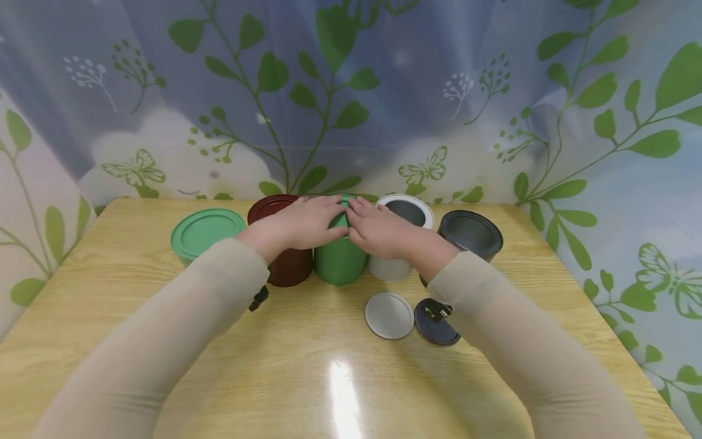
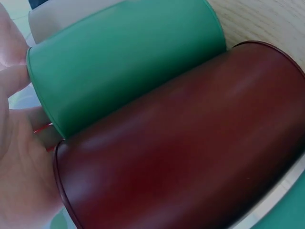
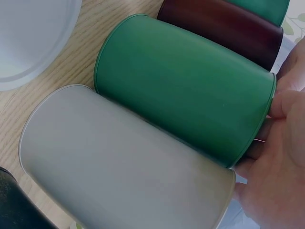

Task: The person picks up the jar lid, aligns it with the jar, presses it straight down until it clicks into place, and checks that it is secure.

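Observation:
Both hands lie over the top of a green canister [image 1: 340,263] in the middle of a row on the table. My left hand [image 1: 314,222] reaches across the dark red canister [image 1: 290,268], fingers extended onto the green one's top. From the other side, my right hand [image 1: 381,231] lays its straight fingers there too, its palm above the near edge of the white canister [image 1: 390,268]. In the left wrist view, fingers meet the rim of the green canister [image 2: 128,62]; the right wrist view shows the same canister [image 3: 186,90] beside the white one [image 3: 124,157].
A green-topped container [image 1: 208,235] stands at the row's left end, a black canister [image 1: 471,235] at its right. In front lie a light grey round lid [image 1: 389,315] and a dark round lid [image 1: 436,333]. A patterned curtain [image 1: 384,122] hangs behind the wooden table [image 1: 274,366].

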Demonstrator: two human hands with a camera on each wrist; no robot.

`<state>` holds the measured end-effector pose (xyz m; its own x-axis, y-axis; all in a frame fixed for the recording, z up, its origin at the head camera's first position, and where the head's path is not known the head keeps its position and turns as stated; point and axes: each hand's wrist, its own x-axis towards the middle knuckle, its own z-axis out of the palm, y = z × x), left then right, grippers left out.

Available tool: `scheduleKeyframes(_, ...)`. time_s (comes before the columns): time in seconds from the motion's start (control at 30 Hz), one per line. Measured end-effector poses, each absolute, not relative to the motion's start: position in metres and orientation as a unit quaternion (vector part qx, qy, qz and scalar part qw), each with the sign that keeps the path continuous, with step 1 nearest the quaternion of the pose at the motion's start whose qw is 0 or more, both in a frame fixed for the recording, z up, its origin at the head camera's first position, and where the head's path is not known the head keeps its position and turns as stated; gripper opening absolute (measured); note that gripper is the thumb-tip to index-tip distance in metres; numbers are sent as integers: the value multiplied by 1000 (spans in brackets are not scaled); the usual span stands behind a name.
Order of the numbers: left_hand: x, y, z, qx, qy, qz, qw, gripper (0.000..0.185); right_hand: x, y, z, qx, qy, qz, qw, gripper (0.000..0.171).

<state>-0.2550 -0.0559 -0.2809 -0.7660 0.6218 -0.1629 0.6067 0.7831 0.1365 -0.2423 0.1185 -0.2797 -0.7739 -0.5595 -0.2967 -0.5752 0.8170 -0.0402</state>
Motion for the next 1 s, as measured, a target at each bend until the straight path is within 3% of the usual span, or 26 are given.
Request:
scheduleKeyframes(0.73, -253, -54, -275, 302, 938, 87, 149, 60, -245, 118, -267, -291, 934, 7, 209, 54)
scheduleKeyframes(1.0, -247, -64, -293, 312, 943, 81, 87, 66, -244, 123, -277, -287, 943, 4, 169, 56)
